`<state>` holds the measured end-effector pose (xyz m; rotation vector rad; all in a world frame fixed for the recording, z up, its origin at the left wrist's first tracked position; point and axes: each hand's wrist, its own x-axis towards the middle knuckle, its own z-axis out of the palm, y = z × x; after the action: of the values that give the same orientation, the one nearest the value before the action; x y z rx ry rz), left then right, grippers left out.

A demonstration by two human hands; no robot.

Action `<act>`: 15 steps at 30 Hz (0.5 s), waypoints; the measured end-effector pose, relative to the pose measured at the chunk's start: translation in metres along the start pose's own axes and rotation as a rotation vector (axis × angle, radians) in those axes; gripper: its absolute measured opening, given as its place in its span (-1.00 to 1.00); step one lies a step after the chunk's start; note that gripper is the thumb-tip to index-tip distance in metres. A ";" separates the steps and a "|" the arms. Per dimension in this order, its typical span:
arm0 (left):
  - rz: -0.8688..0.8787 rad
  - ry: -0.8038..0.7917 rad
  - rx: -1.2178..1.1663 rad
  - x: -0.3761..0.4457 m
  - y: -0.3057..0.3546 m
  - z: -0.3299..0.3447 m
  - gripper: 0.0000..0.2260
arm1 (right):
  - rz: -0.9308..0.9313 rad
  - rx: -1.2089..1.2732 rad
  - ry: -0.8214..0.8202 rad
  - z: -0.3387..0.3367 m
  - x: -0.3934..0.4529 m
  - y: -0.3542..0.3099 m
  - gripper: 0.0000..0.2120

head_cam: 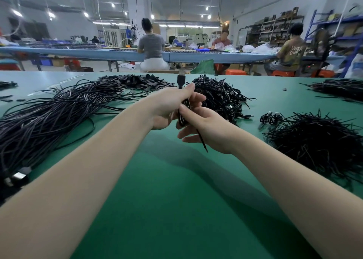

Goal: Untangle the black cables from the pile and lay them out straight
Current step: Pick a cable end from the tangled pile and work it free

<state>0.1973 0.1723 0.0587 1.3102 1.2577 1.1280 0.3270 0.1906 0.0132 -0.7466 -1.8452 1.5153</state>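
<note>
My left hand point(172, 105) grips a coiled black cable above the green table point(176, 190); the cable's USB plug point(180, 80) sticks up past my thumb. My right hand point(206, 129) sits just below and right of it, its fingers pinching the same cable, whose thin free end point(203, 143) hangs down across my palm. Behind both hands lies a tangled pile of bundled black cables point(220, 95). On the left, a long spread of straightened black cables point(51, 117) runs diagonally toward me, with plugs at its near end.
A heap of short black ties point(318, 141) lies at the right, with a small coiled cable point(271, 118) beside it. Flat black pieces point(137, 81) are piled at the back, more cables point(341, 89) far right. People sit at a blue bench point(117, 53) beyond the table.
</note>
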 end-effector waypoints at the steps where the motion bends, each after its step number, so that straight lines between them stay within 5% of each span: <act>1: 0.000 0.005 0.020 -0.001 0.000 0.000 -0.61 | -0.018 -0.043 0.022 0.002 0.000 0.000 -0.75; 11: 0.018 0.161 0.070 0.011 -0.020 0.014 -0.59 | -0.134 -0.613 0.213 0.016 0.004 0.005 -0.77; 15: -0.069 0.038 0.100 0.011 -0.027 0.013 -0.61 | -0.063 -0.652 0.314 0.006 0.012 0.020 -0.77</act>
<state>0.2079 0.1830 0.0300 1.3140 1.3924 1.0575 0.3155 0.1992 -0.0056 -1.1303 -2.0892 0.6831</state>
